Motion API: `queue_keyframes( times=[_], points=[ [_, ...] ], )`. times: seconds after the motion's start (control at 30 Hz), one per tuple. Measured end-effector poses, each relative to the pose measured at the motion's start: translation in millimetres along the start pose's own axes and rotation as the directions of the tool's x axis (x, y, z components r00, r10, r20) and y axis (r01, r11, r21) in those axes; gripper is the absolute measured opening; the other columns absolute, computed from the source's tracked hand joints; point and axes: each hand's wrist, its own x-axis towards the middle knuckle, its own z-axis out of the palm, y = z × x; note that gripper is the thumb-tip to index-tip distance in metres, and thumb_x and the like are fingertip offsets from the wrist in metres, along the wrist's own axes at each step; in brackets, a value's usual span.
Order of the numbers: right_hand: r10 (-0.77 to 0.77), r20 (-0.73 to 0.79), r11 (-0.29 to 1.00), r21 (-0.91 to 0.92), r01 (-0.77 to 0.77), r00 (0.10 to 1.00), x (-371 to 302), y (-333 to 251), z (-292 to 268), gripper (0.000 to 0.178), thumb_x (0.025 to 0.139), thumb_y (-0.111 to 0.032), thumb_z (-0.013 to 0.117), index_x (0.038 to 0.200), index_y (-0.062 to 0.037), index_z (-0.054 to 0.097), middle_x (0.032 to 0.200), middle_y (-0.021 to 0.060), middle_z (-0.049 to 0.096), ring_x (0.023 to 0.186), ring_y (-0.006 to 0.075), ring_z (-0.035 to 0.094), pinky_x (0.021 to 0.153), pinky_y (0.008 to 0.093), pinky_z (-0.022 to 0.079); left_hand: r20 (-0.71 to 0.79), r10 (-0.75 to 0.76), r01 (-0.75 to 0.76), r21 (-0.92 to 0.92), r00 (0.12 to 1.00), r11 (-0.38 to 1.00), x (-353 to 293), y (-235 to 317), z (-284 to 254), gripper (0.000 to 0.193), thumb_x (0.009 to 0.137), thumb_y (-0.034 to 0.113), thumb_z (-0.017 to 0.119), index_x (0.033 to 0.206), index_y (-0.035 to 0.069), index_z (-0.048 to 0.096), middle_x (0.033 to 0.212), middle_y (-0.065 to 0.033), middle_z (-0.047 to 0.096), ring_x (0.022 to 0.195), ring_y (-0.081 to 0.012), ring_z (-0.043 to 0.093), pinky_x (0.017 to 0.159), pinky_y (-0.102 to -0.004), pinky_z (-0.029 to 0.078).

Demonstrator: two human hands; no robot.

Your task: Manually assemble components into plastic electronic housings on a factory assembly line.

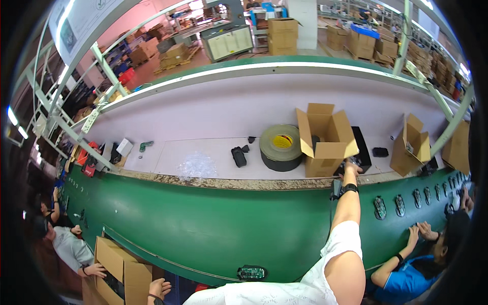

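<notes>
My right hand (352,168) stretches across the bench to a black bin (362,150) beside an open cardboard box (325,152). Its fingers curl at dark small parts there, and what they hold is hidden. A dark device with a cord (336,189) is next to my right wrist. Low at the left, my left hand (160,288) has its fingers apart and holds nothing visible. It is near a cardboard carton (137,279) with dark contents. A green circuit board in a dark oval housing (252,273) lies on the green belt near my body.
The green belt (213,218) runs across, with a row of oval housings (400,205) at right. On the shelf are a big tape roll (280,147), black parts (238,157), clear plastic pieces (197,166) and another carton (410,147). Co-workers sit at left (71,246) and right (412,277).
</notes>
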Motion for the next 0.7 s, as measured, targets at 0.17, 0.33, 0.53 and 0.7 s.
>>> queue_keyframes(
  times=[0.17,0.33,0.53,0.7],
  points=[
    [0.112,0.018,0.990,0.089,-0.114,0.993,170,24,-27,0.097,0.087,-0.024,0.060,0.145,-0.0053,-0.016,0.123,0.0281,0.050,0.087,0.0409,0.063,0.060,0.0462,0.058,0.133,0.091,-0.112,0.158,0.987,0.981,-22,79,82,0.034,0.093,0.021,0.050,0.121,0.001,0.050,0.094,-0.0144,0.063,0.080,-0.0245,0.063,0.070,-0.0387,0.052],
    [0.241,0.183,0.904,0.314,-0.290,0.953,131,36,12,0.094,0.087,-0.032,0.060,0.147,-0.0064,-0.007,0.133,0.0304,0.043,0.101,0.0412,0.058,0.081,0.0571,0.048,0.201,0.138,-0.185,0.239,0.970,0.953,-24,92,111,0.031,0.094,0.024,0.052,0.119,0.005,0.050,0.091,-0.0127,0.063,0.077,-0.0224,0.063,0.064,-0.0349,0.053],
    [-0.091,0.214,0.995,0.048,0.082,0.973,-31,8,-1,0.119,0.077,-0.063,0.061,0.147,-0.0085,-0.018,0.151,0.0278,0.012,0.126,0.0461,0.040,0.084,0.0528,0.053,0.307,0.131,-0.201,0.206,0.943,0.958,-6,72,100,0.031,0.093,0.022,0.057,0.118,0.005,0.052,0.092,-0.0097,0.066,0.080,-0.0205,0.065,0.067,-0.0333,0.053],
    [-0.329,-0.243,0.882,0.266,0.389,0.912,41,63,-90,0.097,0.081,-0.055,0.063,0.146,0.0005,0.017,0.140,0.0339,0.033,0.127,0.0413,0.041,0.094,0.0431,0.048,0.404,-0.002,-0.124,0.286,0.915,0.950,21,46,99,0.052,0.092,0.033,0.059,0.133,0.006,0.043,0.123,-0.0187,0.057,0.111,-0.0314,0.057,0.089,-0.0446,0.050]
  ],
)
